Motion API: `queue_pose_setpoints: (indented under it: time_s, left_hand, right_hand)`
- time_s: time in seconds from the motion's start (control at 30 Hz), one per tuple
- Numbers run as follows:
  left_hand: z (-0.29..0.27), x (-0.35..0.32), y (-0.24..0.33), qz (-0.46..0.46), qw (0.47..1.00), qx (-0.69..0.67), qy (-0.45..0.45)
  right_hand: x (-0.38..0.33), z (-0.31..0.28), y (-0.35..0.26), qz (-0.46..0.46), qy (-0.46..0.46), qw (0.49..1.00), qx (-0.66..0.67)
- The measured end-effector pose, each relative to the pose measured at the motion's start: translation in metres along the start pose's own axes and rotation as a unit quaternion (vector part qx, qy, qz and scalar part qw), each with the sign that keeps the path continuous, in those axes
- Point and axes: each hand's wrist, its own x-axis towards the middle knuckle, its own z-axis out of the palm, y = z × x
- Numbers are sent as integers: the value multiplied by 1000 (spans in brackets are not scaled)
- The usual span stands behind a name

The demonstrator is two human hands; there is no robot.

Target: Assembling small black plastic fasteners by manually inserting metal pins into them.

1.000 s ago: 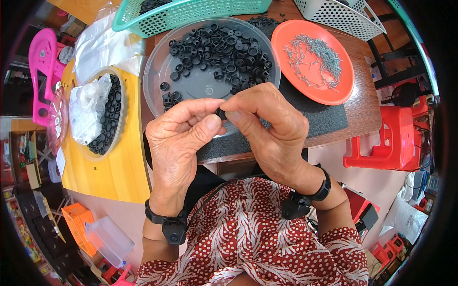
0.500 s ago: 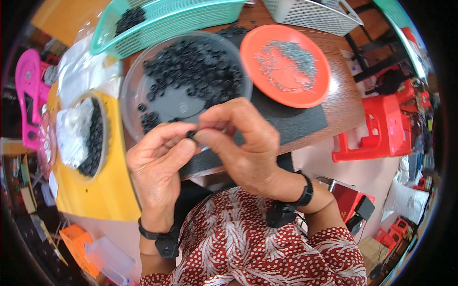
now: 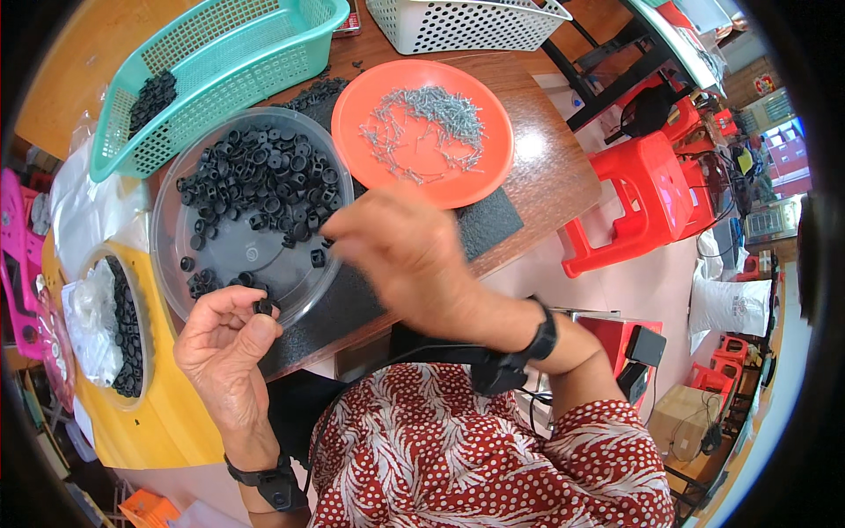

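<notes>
My left hand is closed, pinching a small round black plastic part between thumb and fingertips at the near rim of a clear round tub. Many similar black plastic parts are heaped in the tub. My right hand hovers between the tub's right rim and an orange plate. It is smeared by motion, so whether its fingers hold anything does not show. Thin silvery metal pins lie scattered on the plate.
A green basket holding black pieces and a white perforated basket stand behind. At left, another tub with black parts and a plastic bag sits on a yellow surface. A red stool stands right of the table.
My hands have parted. The left keeps the black part and has shifted left and down; the right has moved away from it toward the tub's right rim. The whole view has shifted too.
</notes>
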Motion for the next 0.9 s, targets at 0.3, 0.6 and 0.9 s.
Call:
queue_pose_setpoints:
  time_s: [0.3,0.6,0.9]
  left_hand:
    - [-1,3,-3,15,1000,19,20]
    - [-7,3,-4,17,999,16,22]
    - [-6,2,1,-29,997,-76,-3]
  right_hand:
    - [21,-79,77,-22,-139,953,-268]
    - [34,-62,86,-108,-217,924,-296]
    - [30,-72,72,-84,-168,948,-256]
